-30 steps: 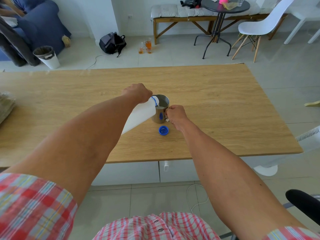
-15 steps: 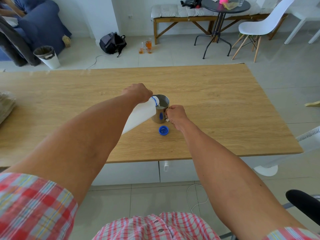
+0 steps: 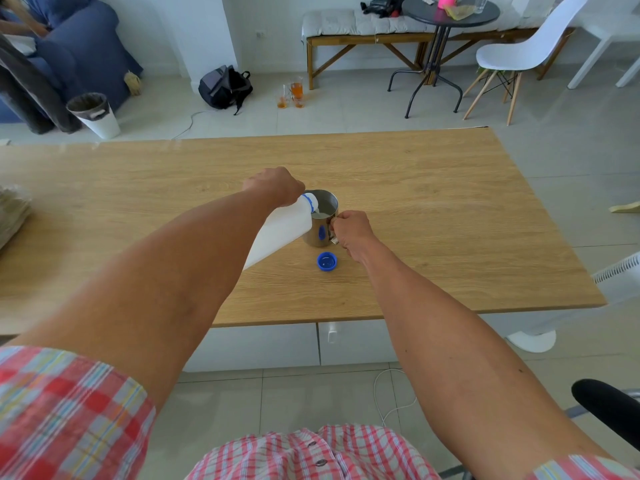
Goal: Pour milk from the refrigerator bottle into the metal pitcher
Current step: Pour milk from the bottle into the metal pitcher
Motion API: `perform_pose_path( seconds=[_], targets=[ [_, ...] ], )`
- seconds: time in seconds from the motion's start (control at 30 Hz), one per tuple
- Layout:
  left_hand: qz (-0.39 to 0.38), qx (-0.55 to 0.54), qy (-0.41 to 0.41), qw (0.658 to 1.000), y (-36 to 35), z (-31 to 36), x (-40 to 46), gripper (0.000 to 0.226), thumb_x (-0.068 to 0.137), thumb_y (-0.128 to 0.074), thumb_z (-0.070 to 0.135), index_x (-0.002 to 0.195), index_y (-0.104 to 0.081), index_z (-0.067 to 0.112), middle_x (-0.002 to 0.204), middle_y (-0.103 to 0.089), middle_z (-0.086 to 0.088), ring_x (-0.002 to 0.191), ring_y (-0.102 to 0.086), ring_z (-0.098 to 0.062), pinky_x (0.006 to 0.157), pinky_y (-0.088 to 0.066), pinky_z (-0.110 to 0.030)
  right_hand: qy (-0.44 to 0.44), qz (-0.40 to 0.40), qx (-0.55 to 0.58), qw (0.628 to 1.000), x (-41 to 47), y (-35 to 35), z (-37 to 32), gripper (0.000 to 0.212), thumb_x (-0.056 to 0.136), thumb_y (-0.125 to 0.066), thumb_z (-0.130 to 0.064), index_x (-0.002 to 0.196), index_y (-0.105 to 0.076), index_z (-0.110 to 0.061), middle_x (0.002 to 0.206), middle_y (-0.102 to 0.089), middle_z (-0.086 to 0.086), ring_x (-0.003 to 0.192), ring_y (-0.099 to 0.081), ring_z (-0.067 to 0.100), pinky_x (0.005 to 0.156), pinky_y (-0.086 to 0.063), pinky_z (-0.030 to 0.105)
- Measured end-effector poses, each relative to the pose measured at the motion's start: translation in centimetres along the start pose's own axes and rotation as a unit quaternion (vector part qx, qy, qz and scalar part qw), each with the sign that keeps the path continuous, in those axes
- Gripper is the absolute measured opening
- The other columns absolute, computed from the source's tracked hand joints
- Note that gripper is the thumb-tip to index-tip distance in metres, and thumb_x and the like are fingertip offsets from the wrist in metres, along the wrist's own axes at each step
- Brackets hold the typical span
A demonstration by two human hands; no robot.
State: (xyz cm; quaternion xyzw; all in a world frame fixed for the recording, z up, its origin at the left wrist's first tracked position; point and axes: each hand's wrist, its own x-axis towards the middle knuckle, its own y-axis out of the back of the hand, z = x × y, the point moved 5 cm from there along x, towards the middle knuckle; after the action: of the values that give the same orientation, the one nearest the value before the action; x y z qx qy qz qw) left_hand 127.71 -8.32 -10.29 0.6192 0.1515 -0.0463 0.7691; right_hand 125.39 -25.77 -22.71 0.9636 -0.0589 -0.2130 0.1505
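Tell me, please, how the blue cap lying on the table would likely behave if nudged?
The blue cap looks small and plastic, so probably light and easily slid on the smooth wooden table. It lies flat, open side up, so rolling seems unlikely unless tipped onto its edge.

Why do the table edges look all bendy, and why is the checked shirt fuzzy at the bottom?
Head view: the wide-angle lens bows the wooden table edges and stretches both arms; the checked sleeve sits close at the frame's corner, so it looks soft and smeared; the middle is sharp, where the milk bottle tips into the metal pitcher; soft, even daylight, only faint shadows.
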Motion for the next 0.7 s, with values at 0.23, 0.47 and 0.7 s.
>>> perform_pose_path(
  seconds=[0.23, 0.47, 0.7],
  targets=[
    [0.0, 0.001, 0.001, 1.0, 0.09, 0.0, -0.11, 0.029, 0.097, -0.045, 0.04, 0.105, -0.059, 0.016, 0.085, -0.06, -0.004, 0.083, -0.062, -0.024, 0.071, -0.045, -0.034, -0.006, -0.001, 0.003, 1.0, -0.2, 0.1, -0.03, 0.016, 0.093, -0.053, -0.003, 0.086, -0.062, -0.015, 0.078, -0.054, 0.009, 0.063, -0.041, 0.018, 0.05, -0.03, 0.029],
    [-0.004, -0.003, 0.003, 1.0, 0.04, 0.05, -0.15, 0.029, 0.097, -0.046, 0.04, 0.104, -0.06, 0.015, 0.085, -0.06, -0.004, 0.084, -0.062, -0.025, 0.072, -0.046, -0.033, -0.008, 0.0, 0.0, 1.0, -0.25, 0.17, -0.07, 0.017, 0.093, -0.053, -0.004, 0.083, -0.061, -0.015, 0.078, -0.055, 0.009, 0.063, -0.042, 0.019, 0.051, -0.032, 0.029],
    [-0.002, -0.001, 0.001, 1.0, 0.09, 0.07, -0.14, 0.029, 0.098, -0.046, 0.04, 0.104, -0.059, 0.015, 0.085, -0.059, -0.005, 0.086, -0.063, -0.026, 0.071, -0.045, -0.033, -0.009, -0.003, 0.002, 1.0, -0.31, 0.16, -0.13, 0.017, 0.093, -0.052, -0.003, 0.085, -0.064, -0.014, 0.078, -0.055, 0.01, 0.063, -0.042, 0.018, 0.05, -0.032, 0.029]
  ],
)
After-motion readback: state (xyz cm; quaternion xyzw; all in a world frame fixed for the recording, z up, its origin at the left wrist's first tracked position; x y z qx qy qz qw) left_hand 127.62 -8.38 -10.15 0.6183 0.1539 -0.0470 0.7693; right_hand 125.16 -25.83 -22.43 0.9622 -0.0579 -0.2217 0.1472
